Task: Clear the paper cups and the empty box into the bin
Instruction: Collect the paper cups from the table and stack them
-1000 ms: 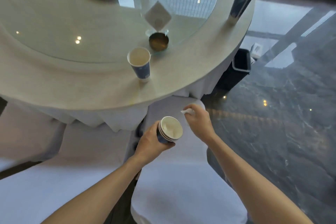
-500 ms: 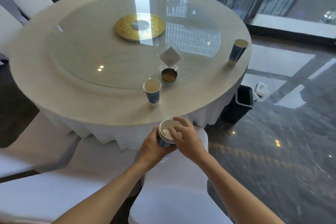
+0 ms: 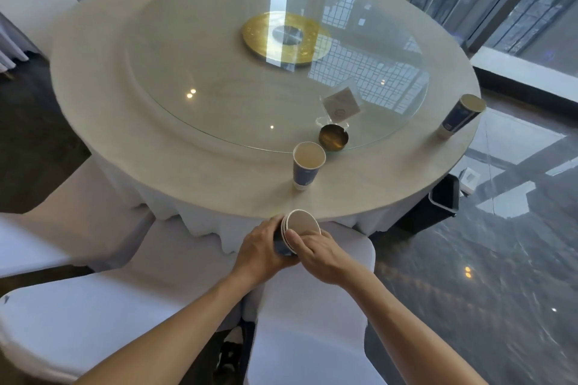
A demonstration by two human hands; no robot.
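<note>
A stack of nested blue-and-white paper cups (image 3: pixel 301 223) is held just below the table's near edge, tilted with its mouth toward the table. My left hand (image 3: pixel 262 247) grips the stack from the left. My right hand (image 3: pixel 319 251) rests against its rim from the right, fingers curled on it. One blue paper cup (image 3: pixel 307 165) stands upright on the round table (image 3: pixel 219 178) near the front. Another blue cup (image 3: pixel 460 115) stands at the table's right edge. A black bin (image 3: pixel 442 201) sits on the floor under the table's right side.
A brass ashtray (image 3: pixel 333 137) and a clear card holder (image 3: pixel 341 105) sit on the glass turntable (image 3: pixel 219 78) with a gold centre disc (image 3: pixel 285 38). White-covered chairs (image 3: pixel 312 322) stand close around me. A small white object (image 3: pixel 470 179) lies on the dark glossy floor by the bin.
My right hand, which held a small white scrap beside the stack, has come onto the cup stack's rim. My view has lifted, so more of the table shows.
</note>
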